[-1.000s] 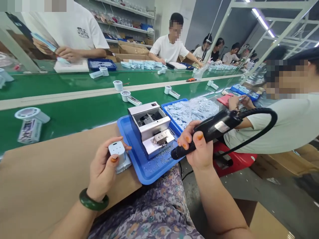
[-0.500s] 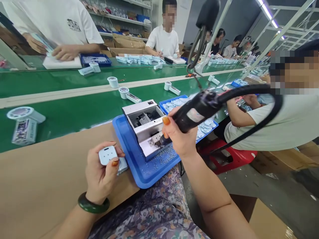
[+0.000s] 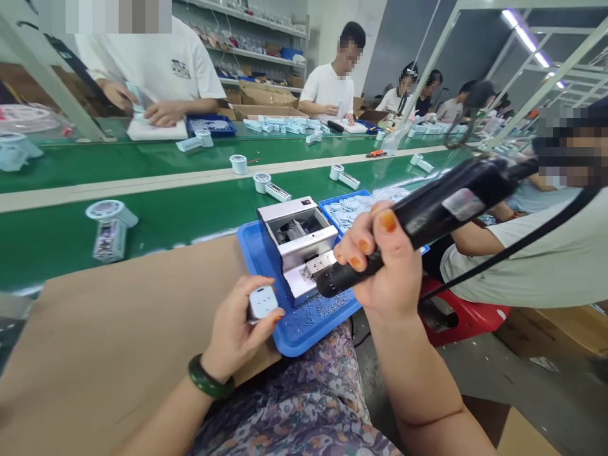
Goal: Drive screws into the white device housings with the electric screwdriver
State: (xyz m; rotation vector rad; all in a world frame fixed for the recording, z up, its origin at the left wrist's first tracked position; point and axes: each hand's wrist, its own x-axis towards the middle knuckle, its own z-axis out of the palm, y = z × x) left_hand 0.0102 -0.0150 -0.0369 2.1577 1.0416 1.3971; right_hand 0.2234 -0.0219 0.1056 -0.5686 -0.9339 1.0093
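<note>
Small white plastic housing gripped in left hand, fingers closed round it, holed face up, above tray edge. Black corded electric screwdriver clenched in right hand, tip angled down just beside silver screw feeder, apart from housing. Feeder seated on blue tray, loose screws strewn across it. Cardboard sheet laid alongside tray. Green conveyor belt seen beyond, white units spaced along it.

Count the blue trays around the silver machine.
2: one blue tray under the silver machine, another blue tray behind it, holding pale pieces.
</note>
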